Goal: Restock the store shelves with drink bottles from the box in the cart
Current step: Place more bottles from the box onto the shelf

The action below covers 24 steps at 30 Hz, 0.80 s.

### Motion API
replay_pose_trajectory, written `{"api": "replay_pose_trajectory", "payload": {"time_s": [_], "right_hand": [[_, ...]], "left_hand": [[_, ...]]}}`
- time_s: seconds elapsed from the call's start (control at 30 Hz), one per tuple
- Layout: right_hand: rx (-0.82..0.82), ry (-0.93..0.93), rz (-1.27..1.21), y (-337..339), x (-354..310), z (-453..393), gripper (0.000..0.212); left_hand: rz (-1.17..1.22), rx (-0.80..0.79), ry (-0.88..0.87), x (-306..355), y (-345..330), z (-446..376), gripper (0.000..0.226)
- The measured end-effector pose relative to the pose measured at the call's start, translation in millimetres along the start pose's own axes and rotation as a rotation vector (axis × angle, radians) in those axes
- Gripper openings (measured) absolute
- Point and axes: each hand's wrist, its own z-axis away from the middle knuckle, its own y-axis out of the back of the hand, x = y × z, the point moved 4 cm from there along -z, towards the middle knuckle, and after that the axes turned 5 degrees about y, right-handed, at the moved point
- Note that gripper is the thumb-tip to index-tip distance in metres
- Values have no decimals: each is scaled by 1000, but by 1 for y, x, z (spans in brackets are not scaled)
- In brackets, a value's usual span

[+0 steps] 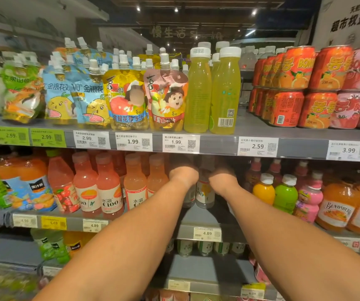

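Observation:
Both my arms reach into the second shelf [196,216] from the top. My left hand [183,174] and my right hand [223,178] are deep in the shelf bay, with the fingers hidden in shadow under the shelf above. Between and below the wrists stand clear pale C100 bottles [205,194] with white labels. Whether either hand grips a bottle is hidden. Pink and orange C100 bottles [109,187] stand in a row to the left. The box and the cart are out of view.
The top shelf holds spouted juice pouches [166,94], yellow-green bottles [224,92] and orange cans [294,88]. Small orange, green and pink bottles [285,192] and orange Bundaberg bottles [337,207] stand to the right of my hands. Price tags line the shelf edges. Lower shelves hold more drinks.

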Motion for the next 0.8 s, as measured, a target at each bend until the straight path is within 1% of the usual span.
{"api": "replay_pose_trajectory", "payload": {"time_s": [0.1,0.2,0.23,0.27,0.3,0.37,0.43,0.5,0.57,0.63,0.7,0.8], "right_hand": [[22,4,34,0,3,7,28],[104,-48,-13,5,12,19,34],[150,-60,-40,7,14,24,36],[198,-68,-52,10,16,30,37],[247,-78,-69,12,17,37,39],[319,-84,-105,13,17,53,49],[330,-73,-133,11,13,71,59],[344,-45,-139,7,2,89,58],[345,-20,-150,0,-19,108,55],[316,13,-179,-17,-52,129,53],[260,51,-216,-45,-96,154,49],[141,164,-232,-102,-178,197,47]], "left_hand": [[105,98,18,0,2,10,35],[390,255,98,-7,1,31,29],[508,320,124,-11,-1,40,30],[577,375,129,-13,-4,50,35],[618,393,113,-14,-8,60,40],[654,401,17,-15,-13,77,47],[663,366,-73,-21,-16,93,54],[672,344,-100,-37,-16,107,54],[676,352,-78,-66,-12,125,48],[707,349,-34,-112,-10,145,42],[721,353,48,-173,-10,170,37],[706,390,236,-281,-12,215,37]]}}
